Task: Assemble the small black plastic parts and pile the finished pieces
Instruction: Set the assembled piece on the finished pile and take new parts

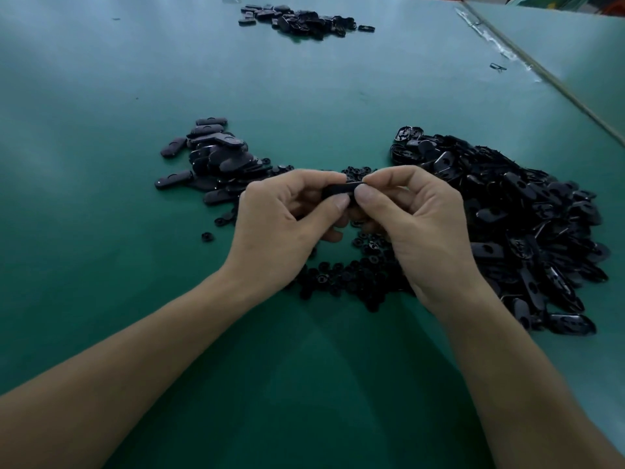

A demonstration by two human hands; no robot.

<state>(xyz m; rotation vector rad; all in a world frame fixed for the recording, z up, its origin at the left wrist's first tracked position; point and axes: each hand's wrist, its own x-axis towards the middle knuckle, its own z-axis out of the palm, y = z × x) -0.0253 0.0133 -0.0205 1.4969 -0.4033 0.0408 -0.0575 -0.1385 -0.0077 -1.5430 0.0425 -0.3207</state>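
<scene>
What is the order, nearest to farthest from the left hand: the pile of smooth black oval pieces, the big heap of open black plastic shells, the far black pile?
1. Pile of smooth black oval pieces: beside the left hand, on its left.
2. Big heap of open black plastic shells: right side, beyond the right hand.
3. Far black pile: the table's far end.

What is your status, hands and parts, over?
Left hand, right hand: both pinching one black part. Closed pieces piled left, open shells heaped right, small round bits beneath. Nothing blocking.
</scene>
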